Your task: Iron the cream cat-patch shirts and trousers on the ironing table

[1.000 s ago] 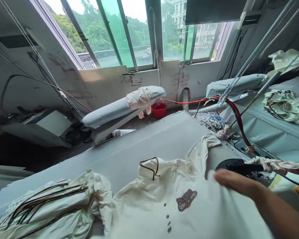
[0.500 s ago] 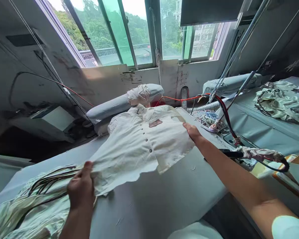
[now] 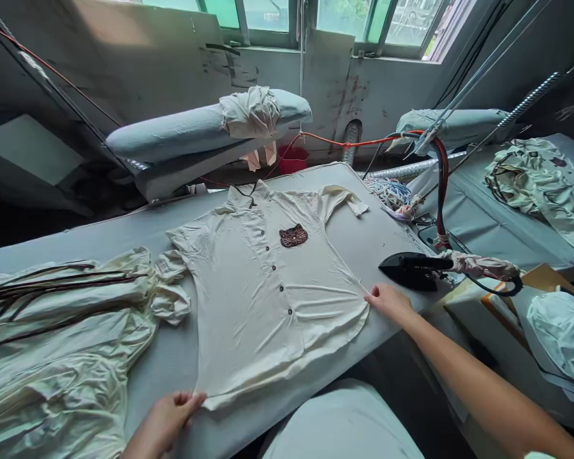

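Observation:
A cream button-front shirt (image 3: 239, 287) lies spread on the padded ironing table (image 3: 160, 376), collar away from me. Dark buttons run down its front, and a brown cat-face patch (image 3: 293, 236) sits on the chest. My left hand (image 3: 172, 414) pinches the lower left corner of the hem. At the right side edge, near the hem, my right hand (image 3: 387, 301) grips the cloth between thumb and fingers. Just beyond that hand rests a black iron (image 3: 409, 271) with a cloth-wrapped cable.
Left of the shirt is a pile of cream garments (image 3: 76, 357) with dark cords. Behind stands a padded sleeve arm (image 3: 172, 134) with cloth over it. A red bucket (image 3: 293, 159) is below the wall. Boxes (image 3: 502, 325) and white cloth are at right.
The shirt has come down from being held raised and now lies flat. Both hands moved lower and nearer to me, still holding its edges. The view has tilted downward, uncovering the iron.

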`<state>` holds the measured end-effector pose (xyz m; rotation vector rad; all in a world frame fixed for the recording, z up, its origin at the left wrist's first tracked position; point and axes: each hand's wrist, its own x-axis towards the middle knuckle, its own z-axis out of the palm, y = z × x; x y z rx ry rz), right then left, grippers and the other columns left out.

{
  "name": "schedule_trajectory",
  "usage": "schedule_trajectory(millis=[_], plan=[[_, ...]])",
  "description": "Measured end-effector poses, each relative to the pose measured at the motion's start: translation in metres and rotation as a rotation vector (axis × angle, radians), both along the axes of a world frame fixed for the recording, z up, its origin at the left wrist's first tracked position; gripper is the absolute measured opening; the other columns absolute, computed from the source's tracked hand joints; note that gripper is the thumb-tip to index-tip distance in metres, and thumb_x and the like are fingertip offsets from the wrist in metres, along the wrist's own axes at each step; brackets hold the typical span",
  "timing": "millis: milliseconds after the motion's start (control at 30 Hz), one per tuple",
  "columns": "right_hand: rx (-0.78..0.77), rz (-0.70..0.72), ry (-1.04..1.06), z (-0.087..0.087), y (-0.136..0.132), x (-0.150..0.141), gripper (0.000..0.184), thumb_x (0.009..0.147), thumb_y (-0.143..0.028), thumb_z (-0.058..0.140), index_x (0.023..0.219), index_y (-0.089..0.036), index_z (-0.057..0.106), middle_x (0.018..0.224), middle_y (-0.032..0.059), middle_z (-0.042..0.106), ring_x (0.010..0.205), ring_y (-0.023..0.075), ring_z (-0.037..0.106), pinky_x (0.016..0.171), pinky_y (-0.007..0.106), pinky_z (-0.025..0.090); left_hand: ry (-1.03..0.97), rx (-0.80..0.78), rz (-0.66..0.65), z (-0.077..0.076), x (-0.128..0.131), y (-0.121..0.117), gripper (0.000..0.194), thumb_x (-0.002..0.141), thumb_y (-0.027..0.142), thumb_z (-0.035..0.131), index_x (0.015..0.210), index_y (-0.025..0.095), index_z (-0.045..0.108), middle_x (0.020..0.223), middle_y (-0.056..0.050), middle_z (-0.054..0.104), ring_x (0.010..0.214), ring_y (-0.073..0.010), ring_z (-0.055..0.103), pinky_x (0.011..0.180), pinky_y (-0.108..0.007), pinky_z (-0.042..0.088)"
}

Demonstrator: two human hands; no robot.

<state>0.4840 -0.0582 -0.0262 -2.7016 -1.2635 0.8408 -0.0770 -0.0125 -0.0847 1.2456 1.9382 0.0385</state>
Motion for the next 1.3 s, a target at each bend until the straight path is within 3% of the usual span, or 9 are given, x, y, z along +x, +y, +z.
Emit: schedule_trajectory(millis=[100, 267, 467, 600, 733, 833, 967, 1100, 1300], plan=[[0.113, 0.274, -0.122, 0.016, -0.006, -0.033, 0.020, 0.092, -0.029, 0.059, 0.106, -0.020, 0.070, 0.111, 0.0094, 0.072, 0.103, 0.0246, 0.065, 0.082, 0.032, 0.044, 0.046, 0.101, -0.068, 0.013, 0.029, -0.015, 0.038, 0.066, 0.061, 0.059, 0.067, 0.023, 0.063, 0.053, -0.002, 0.060, 0.055, -0.0236, 0.060, 0.055, -0.033, 0.045], [0.315, 0.894, 0.051, 0.000, -0.003, -0.122, 0.033, 0.086, -0.018, 0.063, 0.118, -0.021, 0.067, 0.119, 0.0096, 0.068, 0.111, 0.0240, 0.060, 0.095, 0.034, 0.043, -0.104, 0.499, -0.441, 0.033, 0.173, -0.047, 0.024, 0.082, 0.042, 0.060, 0.099, 0.027, 0.071, 0.104, -0.006, 0.075, 0.103, -0.0268, 0.067, 0.091, -0.038, 0.049], [0.325, 0.914, 0.166, -0.041, -0.007, -0.157, 0.015, 0.095, -0.025, 0.059, 0.100, -0.018, 0.072, 0.098, 0.0077, 0.072, 0.093, 0.0205, 0.064, 0.083, 0.030, 0.046, -0.218, 0.431, -0.258, 0.013, 0.234, -0.047, 0.034, 0.094, 0.036, 0.041, 0.104, 0.022, 0.071, 0.105, -0.009, 0.075, 0.102, -0.0255, 0.068, 0.092, -0.037, 0.048], [0.313, 0.853, 0.399, -0.031, -0.002, -0.128, 0.012, 0.090, -0.031, 0.067, 0.098, -0.025, 0.074, 0.088, -0.0010, 0.074, 0.081, 0.0153, 0.065, 0.073, 0.024, 0.044, -0.066, 0.341, -0.267, 0.021, 0.242, -0.042, 0.032, 0.093, 0.044, 0.046, 0.103, 0.022, 0.068, 0.099, -0.007, 0.074, 0.099, -0.0263, 0.068, 0.086, -0.035, 0.047], [0.396, 0.531, 0.110, -0.025, 0.004, -0.061, 0.011, 0.089, -0.021, 0.061, 0.088, -0.020, 0.071, 0.089, 0.0044, 0.073, 0.085, 0.0185, 0.064, 0.078, 0.028, 0.044, 0.366, 0.420, -0.258, 0.026, 0.270, -0.054, 0.028, 0.087, 0.035, 0.059, 0.109, 0.018, 0.063, 0.109, -0.011, 0.068, 0.109, -0.0304, 0.062, 0.088, -0.039, 0.044], [0.386, 0.556, 0.155, -0.019, 0.006, 0.001, 0.013, 0.090, -0.026, 0.059, 0.089, -0.022, 0.072, 0.088, 0.0044, 0.074, 0.082, 0.0199, 0.065, 0.076, 0.030, 0.047, 0.434, 0.380, -0.236, 0.024, 0.274, -0.063, 0.022, 0.087, 0.031, 0.059, 0.104, 0.018, 0.064, 0.105, -0.010, 0.067, 0.106, -0.0289, 0.062, 0.086, -0.038, 0.045], [0.654, 0.517, -0.079, 0.010, 0.010, 0.094, 0.041, 0.097, -0.045, 0.049, 0.123, -0.020, 0.068, 0.125, 0.0142, 0.069, 0.118, 0.0299, 0.061, 0.101, 0.043, 0.045, 0.352, 0.484, -0.279, 0.023, 0.257, -0.067, 0.014, 0.086, 0.031, 0.061, 0.092, 0.022, 0.069, 0.106, -0.009, 0.069, 0.106, -0.0286, 0.061, 0.091, -0.040, 0.044], [0.199, 0.578, -0.063, 0.047, 0.014, 0.161, 0.046, 0.094, -0.054, 0.050, 0.120, -0.021, 0.069, 0.118, 0.0136, 0.073, 0.109, 0.0314, 0.065, 0.093, 0.039, 0.048, -0.013, 0.594, -0.143, 0.021, 0.240, -0.066, 0.024, 0.087, 0.040, 0.057, 0.090, 0.024, 0.074, 0.103, -0.008, 0.075, 0.102, -0.0267, 0.065, 0.093, -0.039, 0.048], [-0.055, 0.826, 0.207, 0.095, 0.039, 0.077, 0.039, 0.094, -0.054, 0.052, 0.106, -0.021, 0.068, 0.101, 0.0092, 0.075, 0.087, 0.0238, 0.068, 0.072, 0.029, 0.048, -0.452, 0.456, 0.112, 0.018, 0.223, -0.058, 0.048, 0.082, 0.061, 0.055, 0.095, 0.022, 0.080, 0.105, -0.007, 0.080, 0.105, -0.0291, 0.070, 0.096, -0.038, 0.053]])
